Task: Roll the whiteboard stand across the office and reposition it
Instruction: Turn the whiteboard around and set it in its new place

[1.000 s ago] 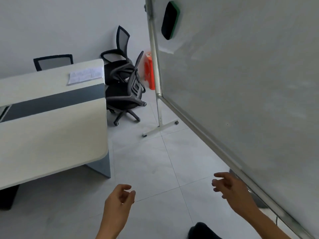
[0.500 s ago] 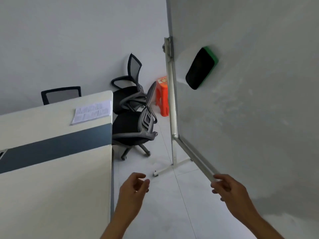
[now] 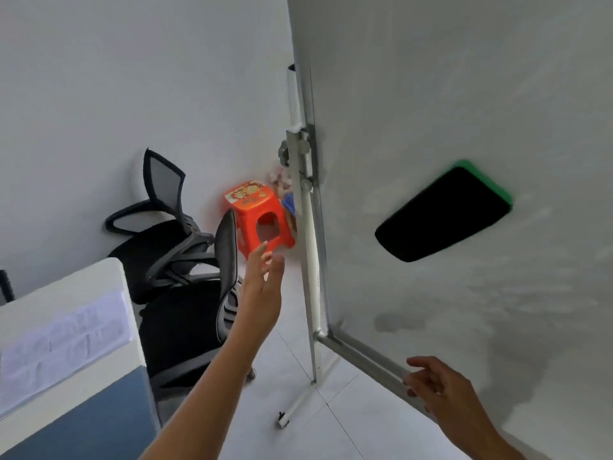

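Note:
The whiteboard [image 3: 464, 94] fills the right half of the view, its white surface smudged. A black and green eraser [image 3: 444, 214] sticks to it. The stand's metal left post [image 3: 310, 260] runs down to a foot with a caster [image 3: 283, 423] on the tiled floor. My left hand [image 3: 262, 287] is raised with fingers apart, a short way left of the post and not touching it. My right hand [image 3: 441, 390] is open at the board's lower tray rail [image 3: 365, 360], fingertips at or just off the rail.
Two black mesh office chairs [image 3: 179, 260] stand left of the post, close to my left arm. An orange plastic stool [image 3: 258, 217] sits by the back wall. A white and grey desk [image 3: 66, 343] with a paper sheet occupies the lower left.
The view has tilted up and closer to the board. My left hand has risen and reached forward toward the post. My right hand stays near the lower rail, fingers spread.

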